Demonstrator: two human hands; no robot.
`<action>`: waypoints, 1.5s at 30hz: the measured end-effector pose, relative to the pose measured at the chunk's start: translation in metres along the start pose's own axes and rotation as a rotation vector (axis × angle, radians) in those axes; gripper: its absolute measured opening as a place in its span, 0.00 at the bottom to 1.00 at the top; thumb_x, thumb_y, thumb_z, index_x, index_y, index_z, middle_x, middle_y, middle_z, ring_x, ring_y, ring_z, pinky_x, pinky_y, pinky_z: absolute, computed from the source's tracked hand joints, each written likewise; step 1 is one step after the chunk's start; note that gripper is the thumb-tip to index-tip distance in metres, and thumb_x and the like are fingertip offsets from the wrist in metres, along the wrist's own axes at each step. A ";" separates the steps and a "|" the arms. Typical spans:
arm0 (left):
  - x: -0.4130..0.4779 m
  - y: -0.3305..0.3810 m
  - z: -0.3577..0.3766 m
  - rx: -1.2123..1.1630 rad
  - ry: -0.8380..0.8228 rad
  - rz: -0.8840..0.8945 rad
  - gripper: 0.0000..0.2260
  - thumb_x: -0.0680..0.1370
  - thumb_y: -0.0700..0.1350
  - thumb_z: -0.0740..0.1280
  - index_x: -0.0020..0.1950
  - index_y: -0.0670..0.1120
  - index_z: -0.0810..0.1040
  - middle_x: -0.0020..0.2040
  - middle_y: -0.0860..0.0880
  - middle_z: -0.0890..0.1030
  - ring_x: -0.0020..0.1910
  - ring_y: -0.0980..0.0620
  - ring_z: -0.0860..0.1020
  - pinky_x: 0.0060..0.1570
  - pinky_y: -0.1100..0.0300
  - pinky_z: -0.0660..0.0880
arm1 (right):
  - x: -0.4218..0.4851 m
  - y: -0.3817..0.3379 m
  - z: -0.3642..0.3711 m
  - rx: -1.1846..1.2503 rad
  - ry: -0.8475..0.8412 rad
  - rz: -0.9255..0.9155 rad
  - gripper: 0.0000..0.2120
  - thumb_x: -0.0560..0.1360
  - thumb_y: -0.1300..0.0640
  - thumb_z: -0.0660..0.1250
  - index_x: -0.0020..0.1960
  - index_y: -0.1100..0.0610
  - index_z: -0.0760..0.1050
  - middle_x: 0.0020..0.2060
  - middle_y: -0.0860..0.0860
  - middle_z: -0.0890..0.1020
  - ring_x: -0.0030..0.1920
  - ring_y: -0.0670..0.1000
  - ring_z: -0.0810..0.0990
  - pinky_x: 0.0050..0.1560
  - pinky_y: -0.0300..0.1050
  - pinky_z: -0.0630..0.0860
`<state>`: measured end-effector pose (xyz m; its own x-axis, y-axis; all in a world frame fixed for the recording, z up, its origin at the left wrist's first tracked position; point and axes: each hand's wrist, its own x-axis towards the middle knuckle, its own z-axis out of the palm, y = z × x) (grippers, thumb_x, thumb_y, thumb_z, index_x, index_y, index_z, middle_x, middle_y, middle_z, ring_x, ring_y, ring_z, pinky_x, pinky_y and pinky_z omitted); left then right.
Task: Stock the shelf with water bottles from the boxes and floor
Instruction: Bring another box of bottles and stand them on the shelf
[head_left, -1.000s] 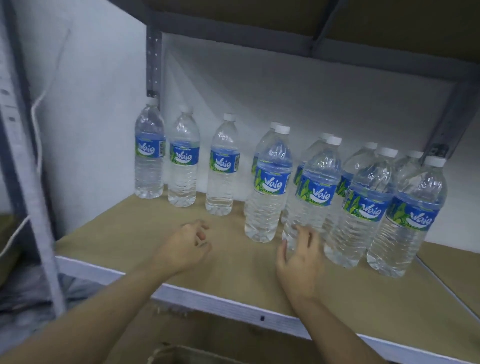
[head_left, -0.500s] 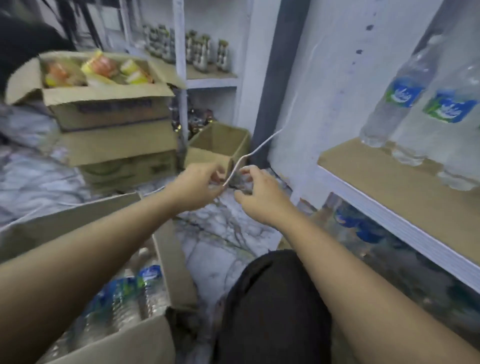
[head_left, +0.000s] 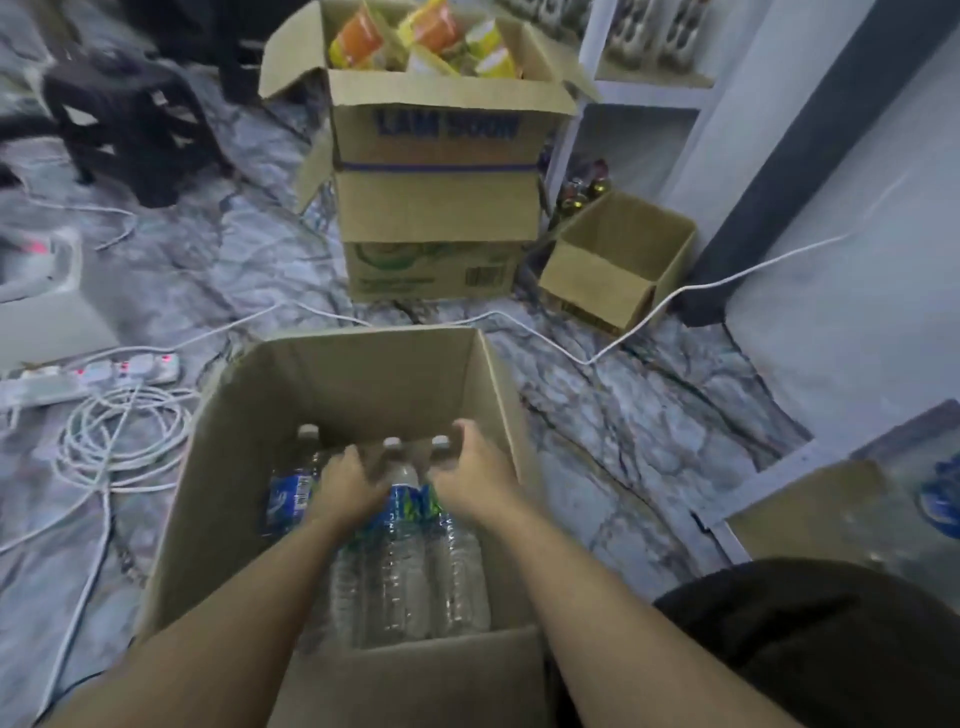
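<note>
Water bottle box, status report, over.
Left hand and right hand gripping water bottles in box. None lifted yet. Nothing in the way.

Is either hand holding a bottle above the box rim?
No: the left hand and right hand are down inside the box, curled over the bottles.

My feed is dim and cool-toned. The light is soft and even, with no source I can pick out and no hard shadows. The open box (head_left: 358, 384) darkens toward its bottom, and faint glints sit on the water bottles (head_left: 405, 571). The upper frame is smeared, so the print on the stacked cartons (head_left: 441, 208) reads soft. Wide-lens distortion bows the floor cable (head_left: 545, 339) and stretches the shelf (head_left: 805, 514) at lower right.
</note>
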<state>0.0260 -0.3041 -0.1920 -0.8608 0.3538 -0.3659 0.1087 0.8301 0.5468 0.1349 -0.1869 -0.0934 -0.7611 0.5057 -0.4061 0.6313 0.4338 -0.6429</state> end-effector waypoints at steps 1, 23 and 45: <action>0.002 -0.004 0.011 -0.019 -0.021 -0.030 0.24 0.75 0.50 0.70 0.64 0.37 0.70 0.63 0.35 0.74 0.64 0.37 0.73 0.60 0.51 0.70 | 0.007 0.003 0.009 -0.002 -0.025 0.030 0.31 0.77 0.52 0.65 0.77 0.53 0.58 0.71 0.56 0.70 0.70 0.57 0.70 0.66 0.46 0.67; 0.010 -0.060 0.028 0.082 0.235 -0.484 0.48 0.61 0.54 0.82 0.71 0.36 0.61 0.67 0.38 0.68 0.66 0.39 0.67 0.59 0.44 0.71 | 0.069 0.106 0.106 0.042 -0.113 0.518 0.34 0.74 0.50 0.70 0.72 0.63 0.59 0.68 0.60 0.73 0.66 0.59 0.75 0.59 0.44 0.72; 0.009 -0.057 0.055 -0.254 -0.071 -0.458 0.47 0.64 0.58 0.76 0.75 0.44 0.59 0.72 0.43 0.63 0.70 0.43 0.66 0.68 0.48 0.68 | 0.097 0.109 0.139 -0.125 -0.021 0.586 0.42 0.69 0.45 0.76 0.73 0.63 0.61 0.66 0.59 0.74 0.64 0.59 0.77 0.58 0.49 0.78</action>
<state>0.0391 -0.3246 -0.2676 -0.7552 0.0145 -0.6554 -0.4023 0.7791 0.4807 0.1092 -0.1939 -0.2934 -0.2831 0.6730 -0.6833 0.9584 0.1726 -0.2272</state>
